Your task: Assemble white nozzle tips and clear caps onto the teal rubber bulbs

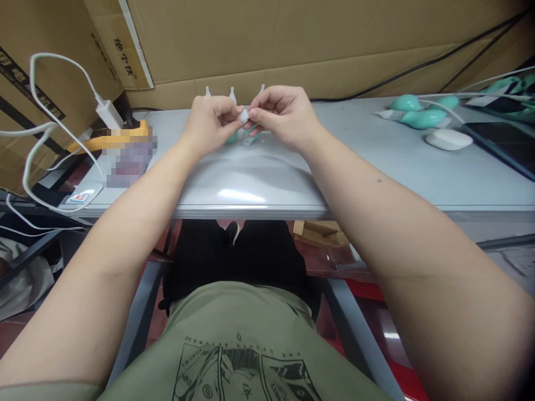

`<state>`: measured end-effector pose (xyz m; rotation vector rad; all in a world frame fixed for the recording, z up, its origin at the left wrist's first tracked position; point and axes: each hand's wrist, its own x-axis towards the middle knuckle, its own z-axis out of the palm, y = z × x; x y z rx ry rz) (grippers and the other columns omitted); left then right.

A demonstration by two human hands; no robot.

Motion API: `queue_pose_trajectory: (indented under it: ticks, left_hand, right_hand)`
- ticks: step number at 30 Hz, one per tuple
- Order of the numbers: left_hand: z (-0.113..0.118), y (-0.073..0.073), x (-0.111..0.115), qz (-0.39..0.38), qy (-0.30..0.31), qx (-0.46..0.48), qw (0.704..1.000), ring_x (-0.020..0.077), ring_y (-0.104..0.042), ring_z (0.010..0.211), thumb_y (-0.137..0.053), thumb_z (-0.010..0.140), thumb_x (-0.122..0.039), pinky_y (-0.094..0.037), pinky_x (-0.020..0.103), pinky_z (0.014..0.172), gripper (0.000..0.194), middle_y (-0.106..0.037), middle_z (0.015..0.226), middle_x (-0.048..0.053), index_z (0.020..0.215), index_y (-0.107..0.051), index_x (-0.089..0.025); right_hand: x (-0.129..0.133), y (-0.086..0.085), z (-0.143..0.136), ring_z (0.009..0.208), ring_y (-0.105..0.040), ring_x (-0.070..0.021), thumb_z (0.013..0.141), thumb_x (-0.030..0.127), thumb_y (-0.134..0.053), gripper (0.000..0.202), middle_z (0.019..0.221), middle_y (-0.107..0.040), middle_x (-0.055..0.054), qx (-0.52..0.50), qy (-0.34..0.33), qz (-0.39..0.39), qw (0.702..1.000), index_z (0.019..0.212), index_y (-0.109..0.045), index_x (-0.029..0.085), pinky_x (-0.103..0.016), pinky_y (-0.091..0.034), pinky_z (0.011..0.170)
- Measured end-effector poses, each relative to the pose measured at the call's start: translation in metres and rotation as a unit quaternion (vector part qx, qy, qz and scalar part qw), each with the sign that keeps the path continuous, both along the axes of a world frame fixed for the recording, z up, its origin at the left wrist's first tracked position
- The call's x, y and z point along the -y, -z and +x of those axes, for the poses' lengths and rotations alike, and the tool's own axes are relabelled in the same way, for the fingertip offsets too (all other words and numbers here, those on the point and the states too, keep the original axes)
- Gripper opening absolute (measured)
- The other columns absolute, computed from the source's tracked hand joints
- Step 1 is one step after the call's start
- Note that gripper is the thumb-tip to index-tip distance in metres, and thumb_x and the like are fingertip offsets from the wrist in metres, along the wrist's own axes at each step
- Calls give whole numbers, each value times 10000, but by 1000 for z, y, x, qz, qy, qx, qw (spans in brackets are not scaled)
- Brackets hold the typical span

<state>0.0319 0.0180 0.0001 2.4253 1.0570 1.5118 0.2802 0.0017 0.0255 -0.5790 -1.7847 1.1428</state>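
Glossy pale-grey table (267,172), and here's the small white plastic piece (244,116), fingertip-pinched by left hand (207,123) and right hand (290,116), between two narrow grips; long axis, can't tell.

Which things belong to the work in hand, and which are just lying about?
In use, it seems:
small white piece, between the fingers of the left hand and right hand
upright white tips by the hands
teal item, partly hidden

Probably lying about:
teal rounded items at right, perhaps related
white oval object
dark flat device
white adapter
yellow object
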Motion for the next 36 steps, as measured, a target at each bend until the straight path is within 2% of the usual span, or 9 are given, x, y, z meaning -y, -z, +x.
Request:
queue_pose_trajectory:
  ticks: [5, 9, 13, 16, 19, 23, 25, 31, 36]
  left_hand:
    - [-1, 0, 1, -20, 9, 2, 1000, 308, -792, 878, -892, 1046, -635, -679, 511, 865, 431, -805, 839, 75, 822, -745, -297]
    - [-2, 1, 1, -14, 9, -27, 1000, 296, -759, 833, -878, 1049, -586, -654, 520, 883, 399, -772, 814, 72, 814, -736, -297]
    - [-6, 0, 2, 1, -6, -55, 998, 312, -778, 881, -838, 1077, -588, -646, 527, 930, 383, -780, 843, 78, 836, -736, -307]
    - [-7, -2, 3, 7, -8, -68, 998, 315, -782, 874, -847, 1057, -503, -646, 526, 930, 324, -776, 835, 78, 819, -738, -312]
    - [-7, -4, 5, 7, 1, -75, 997, 322, -800, 887, -835, 1071, -462, -646, 525, 934, 289, -788, 852, 85, 834, -764, -313]
    - [-7, -8, 11, -8, 4, -86, 996, 329, -825, 941, -818, 1097, -405, -648, 514, 974, 250, -809, 891, 99, 867, -809, -309]
    - [-5, -11, 16, -27, 5, -81, 996, 327, -826, 959, -831, 1091, -371, -646, 506, 1000, 245, -795, 891, 93, 856, -804, -306]
    - [-3, -20, 30, -104, 26, -61, 992, 334, -817, 1017, -901, 1037, -301, -633, 498, 1065, 237, -743, 888, 79, 819, -810, -312]
    - [-5, -30, 35, -118, 25, -32, 992, 346, -806, 1055, -928, 986, -258, -626, 492, 1063, 152, -731, 906, 79, 853, -870, -301]
  right_hand:
    - [1, 10, -3, 1028, -851, -252, 1040, 299, -1140, 298, 965, -871, -7, -40, 8, 3, 999, 956, -854, 289, -345, -721, 868]
    - [5, 6, 0, 1081, -879, -294, 981, 295, -1172, 288, 1007, -909, -23, -4, 6, -33, 999, 935, -888, 314, -374, -761, 918]
    - [12, 4, -1, 1074, -907, -332, 904, 286, -1222, 387, 985, -904, -31, -25, 33, -63, 997, 864, -839, 319, -404, -792, 925]
    - [11, 7, -1, 1039, -903, -310, 947, 233, -1170, 326, 964, -893, -38, -31, 23, -69, 997, 880, -858, 299, -379, -786, 913]
    - [5, 13, 1, 991, -880, -257, 1021, 196, -1097, 255, 963, -882, -34, -37, -18, -59, 997, 925, -876, 277, -338, -765, 920]
    - [-2, 17, 3, 999, -869, -244, 1015, 208, -1142, 295, 990, -883, -22, -52, -55, -56, 996, 979, -854, 260, -343, -748, 946]
    - [-3, 18, 4, 991, -860, -233, 1014, 188, -1114, 253, 1000, -888, -15, -58, -65, -58, 994, 1008, -870, 255, -344, -738, 956]
    - [0, 18, 3, 1016, -845, -246, 1030, 206, -1066, 172, 1068, -904, -34, -37, -64, -49, 996, 1061, -902, 248, -401, -738, 1037]
    - [5, 11, 0, 998, -855, -262, 1036, 244, -1100, 178, 1033, -897, -34, -36, -35, -68, 996, 1051, -924, 269, -405, -748, 1038]
